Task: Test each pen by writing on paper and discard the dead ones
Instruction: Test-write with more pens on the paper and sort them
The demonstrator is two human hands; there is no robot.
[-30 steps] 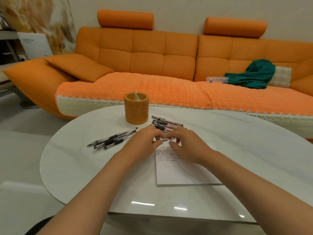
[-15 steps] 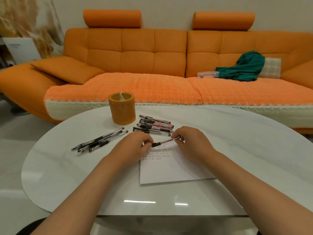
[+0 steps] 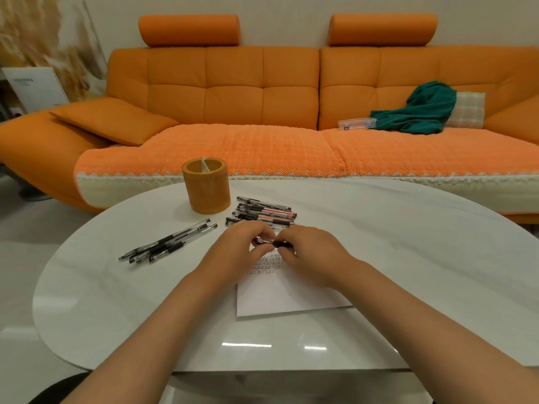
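Both hands meet over the top edge of the paper (image 3: 280, 298). The left hand (image 3: 237, 252) and right hand (image 3: 310, 253) each grasp one pen (image 3: 272, 243) between them, held roughly level just above the sheet. Left fingers (image 3: 256, 228) are curled on its left end and right fingers (image 3: 288, 233) are curled on its right end. Only a short dark stretch of the pen shows between the hands; cap on or off, cannot tell.

The paper lies flat on the white desk (image 3: 423, 258), with small rows of written marks near its top, partly under the hands. A pile of pens (image 3: 264, 212) sits just behind the hands, lying sideways, next to an orange round holder (image 3: 207, 189). A second bunch of pens (image 3: 167, 242) lies to the left, well apart from the paper, angled diagonally.

Behind the desk is an orange sofa (image 3: 233, 91). On its right seat are a green cloth (image 3: 423, 109), a clear plastic box (image 3: 355, 123) beside it, and a checked cushion (image 3: 469, 109).
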